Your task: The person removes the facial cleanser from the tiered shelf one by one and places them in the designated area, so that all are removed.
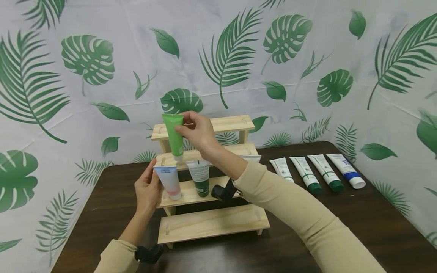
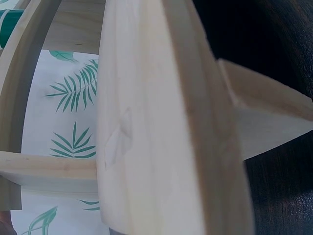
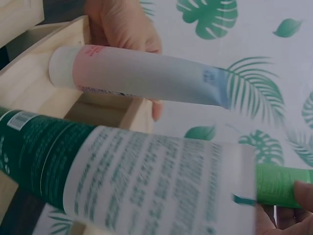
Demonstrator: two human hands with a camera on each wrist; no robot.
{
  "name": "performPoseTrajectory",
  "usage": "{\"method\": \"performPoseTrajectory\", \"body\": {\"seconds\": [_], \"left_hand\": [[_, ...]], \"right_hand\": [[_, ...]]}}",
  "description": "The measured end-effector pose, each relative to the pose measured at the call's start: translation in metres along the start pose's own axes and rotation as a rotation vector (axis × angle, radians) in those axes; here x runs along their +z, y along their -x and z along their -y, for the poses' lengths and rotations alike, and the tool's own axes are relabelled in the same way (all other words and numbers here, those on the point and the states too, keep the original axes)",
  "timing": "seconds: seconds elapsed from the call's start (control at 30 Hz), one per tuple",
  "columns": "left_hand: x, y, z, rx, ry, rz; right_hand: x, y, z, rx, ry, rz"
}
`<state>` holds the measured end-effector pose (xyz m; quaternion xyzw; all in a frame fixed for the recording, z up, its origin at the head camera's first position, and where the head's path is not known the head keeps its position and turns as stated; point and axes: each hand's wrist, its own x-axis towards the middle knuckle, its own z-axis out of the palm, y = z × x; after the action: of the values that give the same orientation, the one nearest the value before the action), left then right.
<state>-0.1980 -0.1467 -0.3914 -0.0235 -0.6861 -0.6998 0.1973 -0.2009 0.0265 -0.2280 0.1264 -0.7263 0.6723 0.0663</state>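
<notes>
My right hand [image 1: 199,132] pinches a bright green squeeze tube [image 1: 175,134] near its upper part, cap down, over the left of the second tier from the top of a wooden display stand [image 1: 213,223]. Whether the cap touches the wood I cannot tell. At the stand's left end my left hand [image 1: 146,189] holds the edge, its fingers partly hidden. Beside it a blue-and-pink tube [image 3: 146,73] stands on its cap one tier lower. A white tube with a dark green lower part [image 3: 127,176] stands to its right. Another white tube [image 1: 252,157] is mostly behind my right forearm.
Several white tubes lie in a row on the dark table [image 1: 358,212] to the right, among them one with a blue band [image 1: 346,170] and one with a green cap [image 1: 305,174]. A leaf-patterned cloth [image 1: 136,57] hangs behind the table.
</notes>
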Motion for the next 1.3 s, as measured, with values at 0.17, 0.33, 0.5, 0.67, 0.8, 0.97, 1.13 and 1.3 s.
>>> {"method": "performPoseTrajectory", "body": {"seconds": [0.17,0.33,0.5,0.67,0.8,0.97,1.13,1.3], "left_hand": [[0.0,0.0,-0.001,0.002,0.008,-0.01],[0.001,0.0,-0.003,0.0,-0.018,-0.024],[0.001,0.001,-0.004,-0.005,-0.025,-0.029],[0.001,-0.001,-0.002,-0.008,-0.004,-0.025],[0.002,0.0,0.0,0.008,0.0,-0.015],[0.002,0.001,0.002,0.032,0.052,-0.01],[0.002,0.001,0.0,-0.002,0.001,-0.015],[0.002,-0.001,-0.002,-0.028,-0.029,-0.023]], "right_hand": [[-0.015,0.011,0.01,-0.065,-0.037,-0.018],[-0.032,0.022,0.018,-0.142,-0.061,-0.046],[-0.05,0.033,0.026,-0.199,-0.092,-0.071],[-0.073,0.044,0.03,-0.232,-0.106,-0.099],[-0.096,0.051,0.03,-0.242,-0.091,-0.142],[-0.129,0.061,0.027,-0.231,-0.035,-0.223],[-0.163,0.073,0.02,-0.238,-0.012,-0.288],[-0.198,0.086,0.005,-0.213,-0.016,-0.332]]}}
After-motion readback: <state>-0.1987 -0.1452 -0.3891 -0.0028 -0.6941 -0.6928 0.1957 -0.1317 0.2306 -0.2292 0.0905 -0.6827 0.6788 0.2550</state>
